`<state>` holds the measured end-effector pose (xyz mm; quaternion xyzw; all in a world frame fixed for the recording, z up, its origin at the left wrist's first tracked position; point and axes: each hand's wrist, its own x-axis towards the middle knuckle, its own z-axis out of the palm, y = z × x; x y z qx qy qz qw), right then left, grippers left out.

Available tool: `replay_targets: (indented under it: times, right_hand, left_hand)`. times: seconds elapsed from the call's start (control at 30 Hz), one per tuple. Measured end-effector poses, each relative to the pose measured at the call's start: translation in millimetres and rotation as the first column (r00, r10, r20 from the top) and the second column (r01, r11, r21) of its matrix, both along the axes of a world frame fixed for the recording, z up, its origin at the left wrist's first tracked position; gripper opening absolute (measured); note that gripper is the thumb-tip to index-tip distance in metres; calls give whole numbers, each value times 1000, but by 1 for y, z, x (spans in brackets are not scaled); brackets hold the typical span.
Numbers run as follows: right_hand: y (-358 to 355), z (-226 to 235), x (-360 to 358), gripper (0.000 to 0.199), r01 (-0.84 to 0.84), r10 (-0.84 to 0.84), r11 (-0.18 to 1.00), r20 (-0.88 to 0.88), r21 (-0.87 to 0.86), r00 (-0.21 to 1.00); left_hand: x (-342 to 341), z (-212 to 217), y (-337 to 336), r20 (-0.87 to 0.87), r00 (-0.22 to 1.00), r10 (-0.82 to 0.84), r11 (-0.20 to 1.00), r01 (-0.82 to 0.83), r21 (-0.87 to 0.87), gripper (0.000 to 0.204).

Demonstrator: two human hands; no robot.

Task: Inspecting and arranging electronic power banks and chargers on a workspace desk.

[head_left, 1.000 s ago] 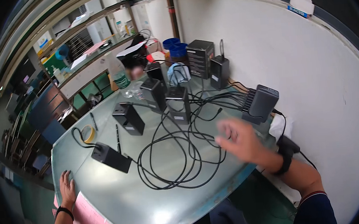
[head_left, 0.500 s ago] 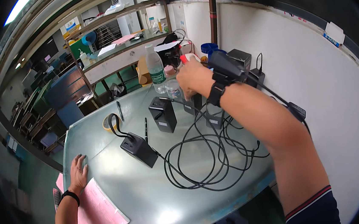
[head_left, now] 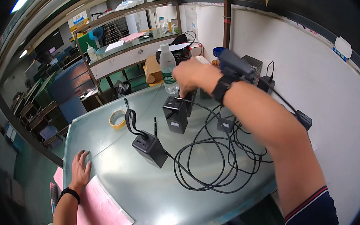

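My left hand (head_left: 80,169) lies on the left edge of the glass-topped table (head_left: 107,161), fingers loosely spread and holding nothing. Reaching far across, my right hand (head_left: 191,75) points its fingers down around the top of a black box-shaped power block (head_left: 191,103), partly hidden by the hand. Right beside it stands a similar black power block (head_left: 175,117) with sockets on top and a black cable. Nearer me, another black socketed block (head_left: 149,149) leans at a slant, with a looped strap or cable on top. Coiled black cable (head_left: 208,187) spreads over the table's right half.
A clear bottle (head_left: 169,72) stands just beyond my right hand. Yellow tape (head_left: 117,119) and a black pen (head_left: 155,126) lie left of the blocks. Pink papers (head_left: 103,213) sit by my left forearm. A white wall (head_left: 295,55) bounds the right side.
My right hand has shifted left with the power block, which now stands close against the neighbouring one. The view has shifted slightly. My left hand stays at the table edge.
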<state>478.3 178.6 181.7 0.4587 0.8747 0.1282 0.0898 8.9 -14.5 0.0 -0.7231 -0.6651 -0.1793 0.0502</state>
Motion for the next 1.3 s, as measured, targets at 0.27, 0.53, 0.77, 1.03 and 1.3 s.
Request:
replay_targets:
  times: [0.27, 0.53, 0.77, 1.03, 1.3]
  right_hand:
    - [-93, -9, 81, 29, -188, 354, 935, -787, 300, 505]
    - [-259, -124, 138, 20, 36, -34, 999, -907, -21, 420]
    - [-189, -115, 57, 54, -120, -237, 961, -965, -250, 113]
    - [-80, -177, -20, 88, 332, -251, 923, -959, -196, 130]
    - [-88, -173, -40, 72, 361, -330, 896, -932, -259, 151]
  left_hand:
    - [-7, -10, 4, -30, 1000, 1, 999, 0, 33, 44]
    - [-6, -8, 17, -23, 999, -33, 998, 34, 60, 44]
    - [-16, -15, 0, -25, 1000, 10, 996, -8, 94, 44]
    - [-11, -14, 15, -28, 999, -38, 987, 42, 155, 42]
    - [-11, -14, -3, 34, 999, -10, 990, 5, 138, 42]
